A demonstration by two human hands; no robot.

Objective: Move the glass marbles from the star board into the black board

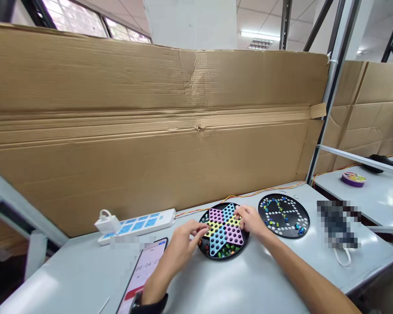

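A round black Chinese checkers board [246, 239] lies in front of me, with a star of pink, blue and yellow parts full of holes. Loose green and orange marbles [227, 250] sit in its rim compartments, mostly at the near side. My left hand [187, 237] is over the board's left edge, thumb and forefinger pinched on a small marble at the star's yellow left point. On the opposite side, my right hand [250, 219] has its fingers closed together over the right yellow point. Whatever those fingers hold is hidden.
Right of the board lies a second round black board [293, 218] with white dots and blue and yellow-green marbles. A phone [144, 272] showing a timer and a white power strip [163, 219] lie to the left. A cardboard wall [144, 170] closes off the back.
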